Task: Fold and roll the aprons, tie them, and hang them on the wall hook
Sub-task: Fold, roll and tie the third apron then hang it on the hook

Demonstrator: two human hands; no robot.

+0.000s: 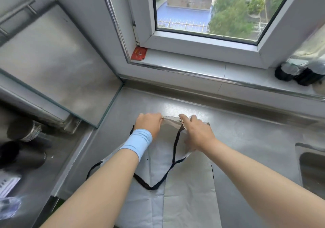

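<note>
The steel counter [246,139] fills the lower half of the view and runs up to a white sill under a window [207,39]. To the left a glass-fronted panel [52,60] leans in at an angle. The corner of a sink [311,168] shows at the right edge.

A pale grey apron [184,197] lies flat on the counter, straight in front of the person, with lengthwise fold lines. Its bib end points toward the window. Its near end runs out of the bottom of the view.

Both forearms reach out over the cloth. The left hand [149,123] is at the apron's far edge, its fingers [158,120] curled tight and pinching that edge. The right hand [198,132] is just beside it on the same edge. Its fingers [192,117] bend over the hem and grip it, with one digit laid straighter along the top. The short run of hem between the two hands is lifted slightly off the counter.

A black strap [175,145] runs from under the right hand down across the cloth. It makes a V and loops out to the left.

A light blue wristband [137,143] sits on the left wrist. Two dark jars [299,74] stand on the sill at right, and a small red card [139,53] lies in its left corner.
</note>
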